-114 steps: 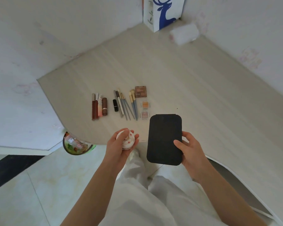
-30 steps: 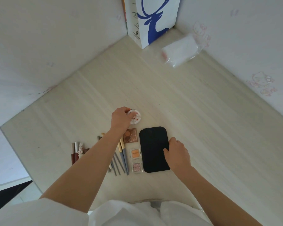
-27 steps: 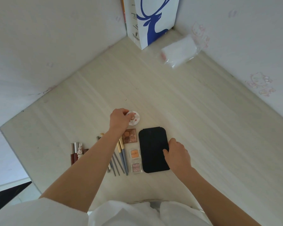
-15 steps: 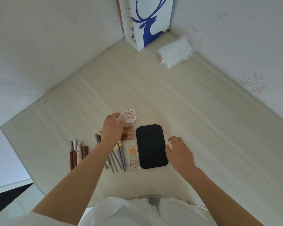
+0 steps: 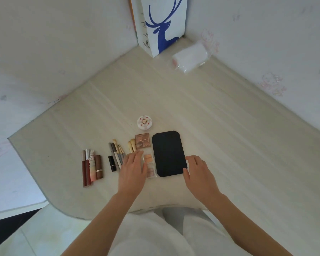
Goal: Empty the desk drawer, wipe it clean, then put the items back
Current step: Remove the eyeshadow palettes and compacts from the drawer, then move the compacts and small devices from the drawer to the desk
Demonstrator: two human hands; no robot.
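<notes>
Pale wood desk [image 5: 220, 126] fills a white-walled corner, with makeup laid in a near row. At the left lie lipstick tubes [image 5: 91, 169], then brushes and pencils [image 5: 117, 152]. The left hand [image 5: 132, 172] hovers flat with fingers straight, holding nothing, over the brush handles and beside two small blush pans [image 5: 149, 166]. Farther off sit a brown palette [image 5: 142, 140] and a round white compact [image 5: 144, 122]. Right of these lies a black case [image 5: 167, 154]; the right hand [image 5: 199, 174] spreads relaxed at its right edge, thumb touching it.

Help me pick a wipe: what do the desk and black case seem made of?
Desk: probably laminate with a pale wood-grain print, matte, judging by the straight even streaks. Black case: matte, no glare, maybe faux leather or soft plastic; cannot tell which.
</notes>
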